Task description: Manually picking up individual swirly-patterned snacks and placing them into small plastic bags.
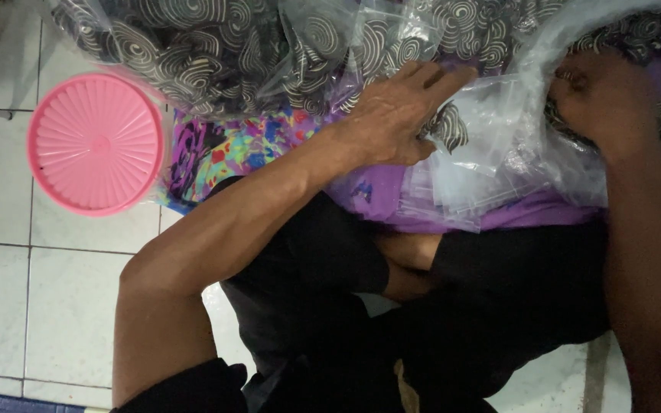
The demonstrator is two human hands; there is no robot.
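Clear plastic bags everywhere, basically a loose heap of them spread over purple cloth right in the person's lap, which I'd guess is so both hands can dig through without reaching far. Left hand lies flat-ish on top of the pile, fingers stretched out and slightly spread, pressing down on the plastic and not pinching anything as far as I can see; it looks like it's pinning the stack so it doesn't slide. That forearm runs diagonally up from the lower left, elbow bent over the knee. Right hand is a different story: knuckles up, fingers curled in tight, bunched into the crinkly plastic near the top right, so it seems to be gripping a bag, though the fingertips themselves are buried and I can't see just what they've got. More bagged fabric with a black and cream swirl print is piled behind, a bright floral piece pokes out beneath, and a round pink ribbed lid sits off to the side on the white tile floor, well apart from both hands.
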